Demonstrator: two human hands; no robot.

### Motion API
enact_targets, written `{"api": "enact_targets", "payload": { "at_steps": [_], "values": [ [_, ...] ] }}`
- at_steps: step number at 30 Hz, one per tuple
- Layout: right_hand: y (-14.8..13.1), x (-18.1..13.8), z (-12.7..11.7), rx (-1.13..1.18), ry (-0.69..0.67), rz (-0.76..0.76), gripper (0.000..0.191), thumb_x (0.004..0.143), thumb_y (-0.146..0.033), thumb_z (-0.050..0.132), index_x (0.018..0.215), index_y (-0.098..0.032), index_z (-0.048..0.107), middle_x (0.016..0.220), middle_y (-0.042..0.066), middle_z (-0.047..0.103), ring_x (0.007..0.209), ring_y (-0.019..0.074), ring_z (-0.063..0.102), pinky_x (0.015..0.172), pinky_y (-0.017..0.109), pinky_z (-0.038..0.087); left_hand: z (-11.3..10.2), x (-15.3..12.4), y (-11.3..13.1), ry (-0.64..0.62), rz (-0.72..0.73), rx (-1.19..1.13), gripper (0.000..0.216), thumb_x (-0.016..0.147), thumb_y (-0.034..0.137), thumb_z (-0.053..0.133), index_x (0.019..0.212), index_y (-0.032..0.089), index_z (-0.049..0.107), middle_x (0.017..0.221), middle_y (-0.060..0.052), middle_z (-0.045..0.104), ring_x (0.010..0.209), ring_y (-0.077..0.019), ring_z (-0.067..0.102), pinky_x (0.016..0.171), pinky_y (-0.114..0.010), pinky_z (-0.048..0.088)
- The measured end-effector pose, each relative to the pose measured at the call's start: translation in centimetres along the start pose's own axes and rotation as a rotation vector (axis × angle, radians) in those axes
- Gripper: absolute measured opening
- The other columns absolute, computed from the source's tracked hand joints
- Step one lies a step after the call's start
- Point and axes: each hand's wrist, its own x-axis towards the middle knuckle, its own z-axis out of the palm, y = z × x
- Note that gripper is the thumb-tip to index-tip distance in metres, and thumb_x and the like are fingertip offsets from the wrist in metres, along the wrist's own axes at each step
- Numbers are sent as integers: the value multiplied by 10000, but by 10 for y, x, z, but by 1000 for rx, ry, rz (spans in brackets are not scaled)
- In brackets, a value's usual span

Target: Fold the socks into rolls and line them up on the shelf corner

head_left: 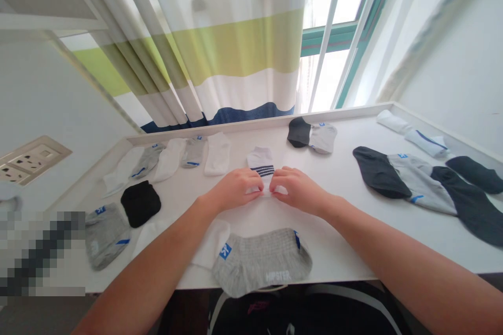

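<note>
A white sock with dark stripes lies in the middle of the white table, toe end pointing away from me. My left hand pinches the near end of it from the left. From the right, my right hand grips the same end with bent fingers, so both hands meet closely there. The fingers hide part of that near edge. Closer to me, a grey sock with a blue tag and white lettering lies flat, slightly over the table's front edge.
Grey, white and black socks lie to the left, including a folded black sock. A black-and-grey pair sits at the back. Dark socks and rolled white socks lie right. A raised rim borders the table below the curtain.
</note>
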Motion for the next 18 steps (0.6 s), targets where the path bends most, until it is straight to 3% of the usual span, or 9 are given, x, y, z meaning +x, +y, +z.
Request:
{"api": "enact_targets", "payload": {
  "at_steps": [7, 11, 18],
  "values": [
    [-3, 2, 5, -11, -24, 0, 124, 853, -81, 698, 843, -201, 730, 897, 39, 721, 856, 189, 597, 806, 318, 435, 1, -2, -1, -11, 13, 9, 86, 905, 199, 698, 844, 226, 753, 1055, -30, 756, 939, -190, 674, 851, -291, 471],
    [-5, 2, 2, 30, -24, 34, 81, 917, -201, 697, 847, -204, 738, 887, 42, 733, 854, 193, 618, 847, 346, 454, 3, -2, -3, 6, 18, -4, 171, 972, 279, 642, 864, 213, 756, 1023, -48, 753, 930, -191, 677, 863, -302, 480],
    [-10, 9, -9, 50, 161, 136, 207, 1005, -255, 544, 941, -215, 736, 912, 46, 753, 828, 184, 643, 777, 314, 471, 9, 8, -16, 256, -222, 50, 208, 1001, 295, 585, 1052, 228, 775, 1066, -68, 714, 1040, -239, 635, 981, -377, 483]
  ]
}}
